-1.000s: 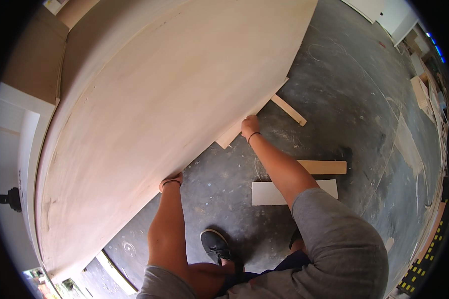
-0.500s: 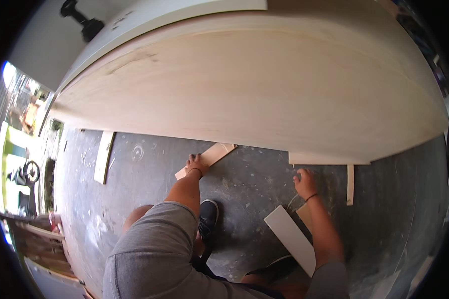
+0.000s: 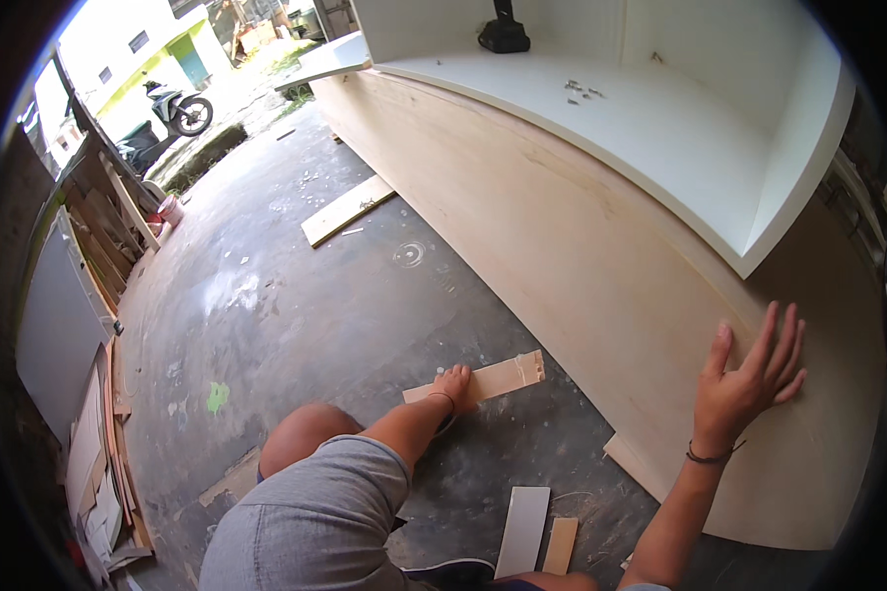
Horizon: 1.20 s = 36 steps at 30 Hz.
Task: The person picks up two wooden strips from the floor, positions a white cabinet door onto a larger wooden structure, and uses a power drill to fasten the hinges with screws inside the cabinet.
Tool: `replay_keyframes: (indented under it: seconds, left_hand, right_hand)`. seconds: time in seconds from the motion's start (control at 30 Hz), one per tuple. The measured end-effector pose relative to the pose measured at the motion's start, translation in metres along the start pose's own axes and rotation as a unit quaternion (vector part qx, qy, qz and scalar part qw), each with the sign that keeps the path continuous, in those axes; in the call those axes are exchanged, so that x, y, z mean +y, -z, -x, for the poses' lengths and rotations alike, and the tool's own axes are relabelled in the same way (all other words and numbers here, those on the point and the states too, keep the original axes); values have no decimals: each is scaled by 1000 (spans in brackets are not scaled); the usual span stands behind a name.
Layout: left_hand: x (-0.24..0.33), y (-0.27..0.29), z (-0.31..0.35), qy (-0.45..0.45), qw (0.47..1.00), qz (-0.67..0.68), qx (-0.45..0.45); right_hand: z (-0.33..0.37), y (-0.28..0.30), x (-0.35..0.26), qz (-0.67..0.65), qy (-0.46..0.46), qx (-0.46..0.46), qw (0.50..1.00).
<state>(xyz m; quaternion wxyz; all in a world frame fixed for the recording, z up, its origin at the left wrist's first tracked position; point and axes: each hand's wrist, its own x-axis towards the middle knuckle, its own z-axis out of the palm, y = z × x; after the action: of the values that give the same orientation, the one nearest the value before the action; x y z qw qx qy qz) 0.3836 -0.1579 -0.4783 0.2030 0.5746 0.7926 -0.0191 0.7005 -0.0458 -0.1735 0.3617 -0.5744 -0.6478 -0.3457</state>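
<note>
Wood (image 3: 509, 377) under palm-down left hand (image 3: 451, 384)

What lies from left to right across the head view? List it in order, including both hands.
Leaning grey panel → motorcycle → pale floor plank near the doorway → left hand → white board → right hand

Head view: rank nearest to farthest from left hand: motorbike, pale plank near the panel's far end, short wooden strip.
1. Short wooden strip: under the left hand.
2. Pale plank: floor ahead, slightly left.
3. Motorbike: outdoors, upper left.
</note>
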Motion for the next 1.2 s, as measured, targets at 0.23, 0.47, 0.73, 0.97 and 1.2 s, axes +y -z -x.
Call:
replay_keyframes:
  seconds: [0.23,0.47,0.73,0.97,1.2]
  left_hand:
    - [-20,46,38,-59,995,75,-31]
    - [-57,172,119,-55,995,40,-71]
    - [-119,225,171,-23,996,82,22]
    - [-178,250,170,-71,991,92,60]
    - [-238,264,134,-147,979,133,53]
  right_hand:
    - [3,-10,9,-50,48,21,997]
    - [2,1,6,-55,51,8,997]
    - [2,-2,6,-27,83,-9,996]
    - [2,-4,16,28,107,-16,994]
    - [-1,-11,-6,188,31,-91,977]
